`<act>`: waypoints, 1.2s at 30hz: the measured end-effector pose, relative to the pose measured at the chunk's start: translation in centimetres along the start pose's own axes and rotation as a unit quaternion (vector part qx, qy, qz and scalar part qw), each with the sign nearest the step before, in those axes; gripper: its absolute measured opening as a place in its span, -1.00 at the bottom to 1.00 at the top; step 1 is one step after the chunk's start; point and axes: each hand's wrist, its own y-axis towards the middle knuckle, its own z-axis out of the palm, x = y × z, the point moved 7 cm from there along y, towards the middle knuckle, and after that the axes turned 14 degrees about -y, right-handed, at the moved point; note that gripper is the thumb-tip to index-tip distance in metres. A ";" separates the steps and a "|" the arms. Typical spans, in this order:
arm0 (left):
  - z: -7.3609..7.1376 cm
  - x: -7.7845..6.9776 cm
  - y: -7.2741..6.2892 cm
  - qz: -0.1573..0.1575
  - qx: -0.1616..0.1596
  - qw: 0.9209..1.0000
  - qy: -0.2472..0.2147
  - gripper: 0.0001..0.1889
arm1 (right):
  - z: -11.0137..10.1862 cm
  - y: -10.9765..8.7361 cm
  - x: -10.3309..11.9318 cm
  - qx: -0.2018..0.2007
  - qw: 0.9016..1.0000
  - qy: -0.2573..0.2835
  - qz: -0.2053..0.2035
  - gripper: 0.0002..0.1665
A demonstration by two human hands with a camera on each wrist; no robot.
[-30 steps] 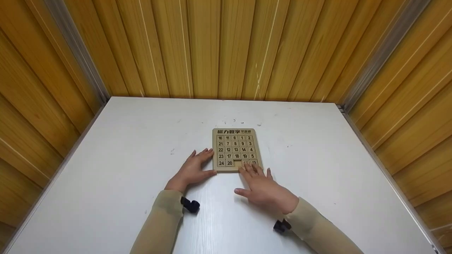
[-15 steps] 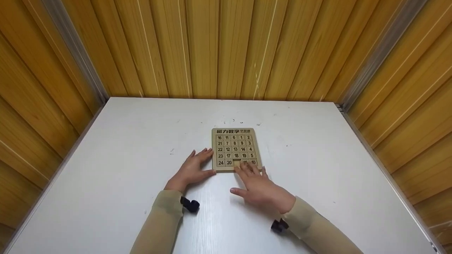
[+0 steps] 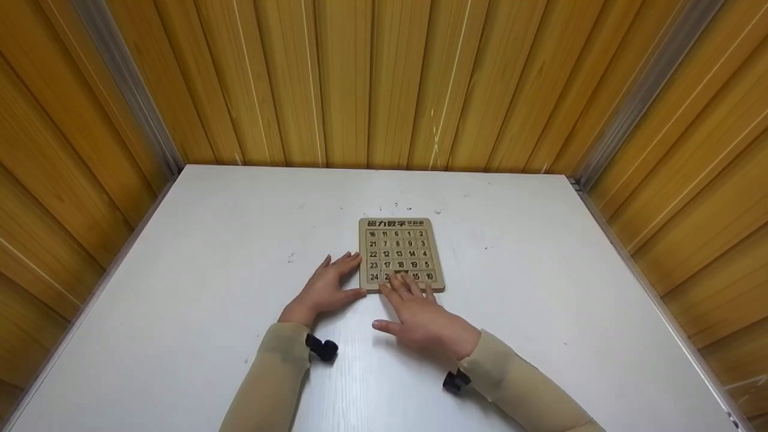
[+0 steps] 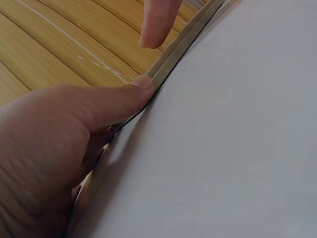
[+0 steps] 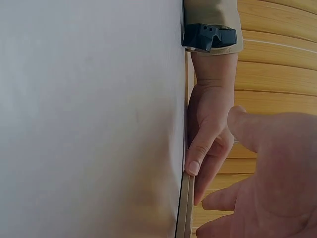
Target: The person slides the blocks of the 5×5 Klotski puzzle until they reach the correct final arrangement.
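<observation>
A flat wooden sliding number puzzle [image 3: 399,249] lies on the white table, its numbered tiles in rows under a printed heading. My left hand [image 3: 324,293] rests at its lower left corner, straight fingers against the left side and thumb at the front edge. In the left wrist view the thumb [image 4: 136,91] touches the puzzle's edge. My right hand [image 3: 423,318] lies over the bottom row with fingers spread, fingertips on the tile marked 20 and over the gap beside it, partly hiding both. Right of these show the 15 tile [image 3: 415,276] and 10 tile [image 3: 429,276].
The white table [image 3: 240,240] reaches back to a wall of yellow wood-look panels [image 3: 348,84], with similar panels at both sides. A small black camera [image 3: 323,348] is strapped at the left wrist and another black camera [image 3: 456,381] at the right.
My right hand has slid left along the bottom row, from over the 15 and 10 tiles to the gap and the 20 tile. The left hand has stayed in place.
</observation>
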 end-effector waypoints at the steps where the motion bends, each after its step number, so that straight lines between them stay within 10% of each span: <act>1: 0.0 0.0 0.0 0.002 0.000 1.000 0.001 -0.18 | 0.1 0.1 0.1 0.001 1.000 -0.001 0.000 0.04; 36: 0.0 0.2 0.0 -0.011 0.000 1.000 0.001 -0.17 | 0.2 -0.2 -1.1 0.010 1.000 -0.011 0.018 0.08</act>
